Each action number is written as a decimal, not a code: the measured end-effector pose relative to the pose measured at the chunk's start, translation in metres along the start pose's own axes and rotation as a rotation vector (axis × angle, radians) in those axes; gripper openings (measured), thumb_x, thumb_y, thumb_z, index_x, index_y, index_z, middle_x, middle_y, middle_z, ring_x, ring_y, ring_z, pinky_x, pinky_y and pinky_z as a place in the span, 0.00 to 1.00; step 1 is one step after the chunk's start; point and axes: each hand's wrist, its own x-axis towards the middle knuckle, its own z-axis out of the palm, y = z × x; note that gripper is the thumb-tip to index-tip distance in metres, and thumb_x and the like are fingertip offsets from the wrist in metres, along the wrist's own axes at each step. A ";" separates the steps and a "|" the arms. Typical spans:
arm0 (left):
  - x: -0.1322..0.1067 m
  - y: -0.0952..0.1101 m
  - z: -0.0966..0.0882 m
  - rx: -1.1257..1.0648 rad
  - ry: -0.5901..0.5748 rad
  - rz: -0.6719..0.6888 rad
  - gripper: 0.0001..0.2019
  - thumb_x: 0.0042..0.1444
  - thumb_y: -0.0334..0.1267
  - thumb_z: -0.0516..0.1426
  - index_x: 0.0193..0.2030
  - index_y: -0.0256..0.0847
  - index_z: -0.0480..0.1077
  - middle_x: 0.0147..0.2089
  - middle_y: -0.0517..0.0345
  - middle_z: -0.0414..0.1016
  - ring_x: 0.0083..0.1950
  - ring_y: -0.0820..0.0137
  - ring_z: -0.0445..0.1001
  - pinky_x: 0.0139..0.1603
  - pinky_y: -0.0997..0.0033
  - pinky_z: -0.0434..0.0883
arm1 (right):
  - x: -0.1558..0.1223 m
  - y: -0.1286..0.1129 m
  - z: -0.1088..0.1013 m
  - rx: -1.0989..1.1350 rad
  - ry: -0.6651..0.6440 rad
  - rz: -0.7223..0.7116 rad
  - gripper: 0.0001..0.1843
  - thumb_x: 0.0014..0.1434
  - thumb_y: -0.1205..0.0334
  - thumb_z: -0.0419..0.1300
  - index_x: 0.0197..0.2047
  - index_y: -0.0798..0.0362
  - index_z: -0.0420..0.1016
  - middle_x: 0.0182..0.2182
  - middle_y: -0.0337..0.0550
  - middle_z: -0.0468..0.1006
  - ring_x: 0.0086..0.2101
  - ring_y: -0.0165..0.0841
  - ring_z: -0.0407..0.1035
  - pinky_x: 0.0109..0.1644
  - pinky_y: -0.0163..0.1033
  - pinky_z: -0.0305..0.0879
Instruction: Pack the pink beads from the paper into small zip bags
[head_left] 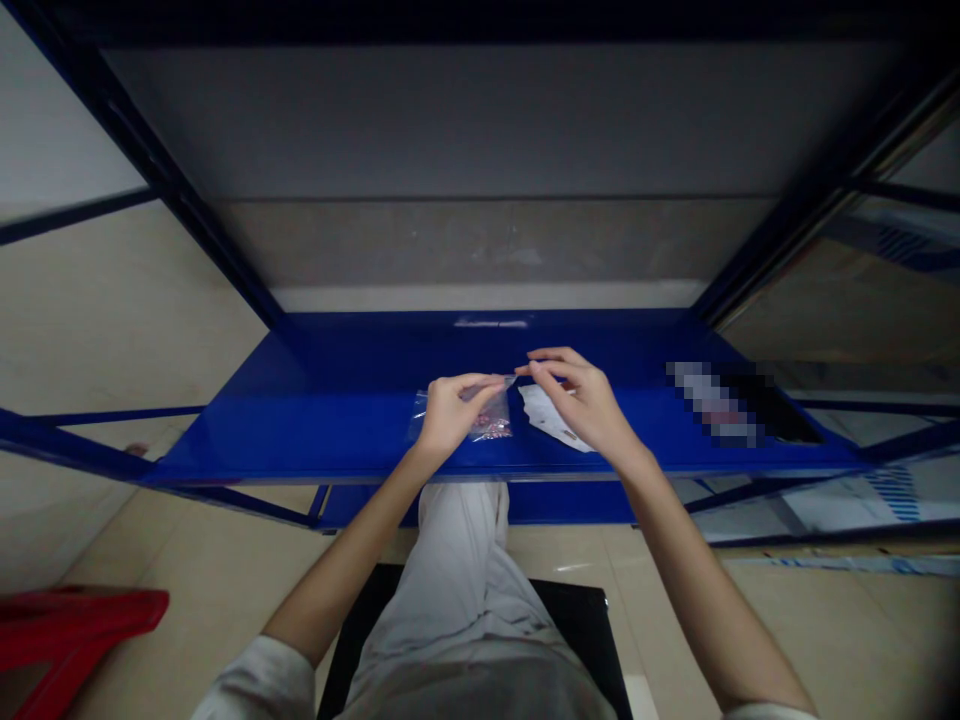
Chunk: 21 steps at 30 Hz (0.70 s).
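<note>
A clear plastic bag with small reddish pieces inside lies over the blue shelf. My left hand is closed, pinching the bag's upper edge between thumb and fingers. At the bag's upper right corner, my right hand has its thumb and forefinger brought together on the plastic. Its other fingers are loosely bent. Under my right hand a crumpled white packet rests on the shelf, partly covered by the hand. The small pieces are too blurred to name.
The blue metal shelf has upright posts on both sides. On its right part lies a dark flat object, partly pixelated. A red plastic stool stands at lower left. Wrapped panels are beyond the right posts.
</note>
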 end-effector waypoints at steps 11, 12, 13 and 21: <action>-0.010 0.001 -0.004 -0.573 0.110 -0.406 0.14 0.38 0.34 0.68 0.34 0.35 0.77 0.33 0.54 0.82 0.31 0.69 0.80 0.35 0.73 0.74 | -0.014 0.091 -0.019 -0.435 -0.100 0.252 0.08 0.54 0.59 0.60 0.35 0.45 0.80 0.36 0.39 0.80 0.31 0.34 0.73 0.28 0.35 0.61; -0.010 0.002 -0.004 -0.599 0.115 -0.415 0.14 0.37 0.33 0.69 0.34 0.34 0.77 0.33 0.54 0.82 0.30 0.69 0.80 0.34 0.74 0.74 | -0.018 0.097 -0.017 -0.458 -0.119 0.242 0.08 0.54 0.60 0.59 0.35 0.45 0.80 0.37 0.40 0.79 0.32 0.35 0.73 0.29 0.35 0.61; -0.010 0.004 -0.004 -0.626 0.123 -0.425 0.14 0.37 0.33 0.69 0.34 0.34 0.77 0.32 0.55 0.82 0.29 0.70 0.79 0.34 0.74 0.74 | -0.020 0.103 -0.014 -0.472 -0.130 0.224 0.09 0.54 0.61 0.59 0.36 0.45 0.80 0.38 0.41 0.79 0.34 0.35 0.73 0.31 0.35 0.62; -0.011 0.014 -0.003 -0.715 0.144 -0.490 0.13 0.35 0.31 0.69 0.32 0.33 0.77 0.30 0.54 0.81 0.28 0.70 0.79 0.34 0.76 0.74 | -0.018 0.124 0.018 -0.496 -0.115 0.131 0.10 0.56 0.58 0.59 0.38 0.47 0.81 0.47 0.49 0.74 0.46 0.44 0.66 0.46 0.47 0.60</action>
